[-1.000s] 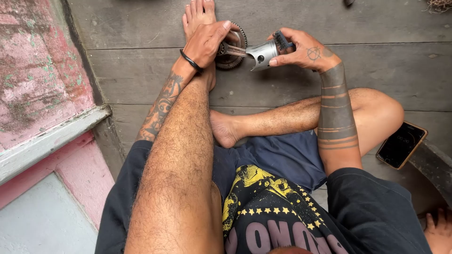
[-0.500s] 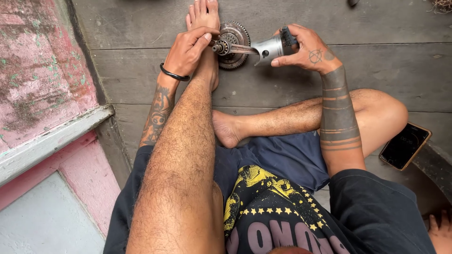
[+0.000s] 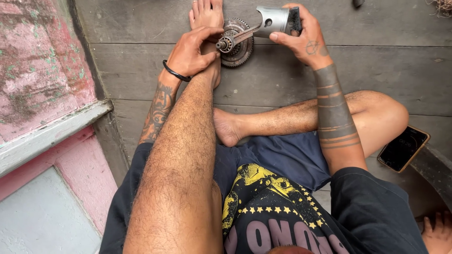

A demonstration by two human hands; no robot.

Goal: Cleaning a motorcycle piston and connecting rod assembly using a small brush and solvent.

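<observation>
There is one metal part: a grey piston [image 3: 275, 19] on a thin rod [image 3: 245, 35] that joins a round, rusty toothed wheel [image 3: 239, 48]. There is one phone [image 3: 403, 148], dark, at 4 o'clock by the bent knee. The part sits at 12 o'clock, on the grey wooden floor [image 3: 386, 61] just past the foot [image 3: 206, 14]. The right hand [image 3: 301, 35] has its fingers wrapped tight around the piston. The left hand [image 3: 193, 51] rests on the ankle, with its fingers pinching the rod's end at the wheel. Both arms reach forward.
</observation>
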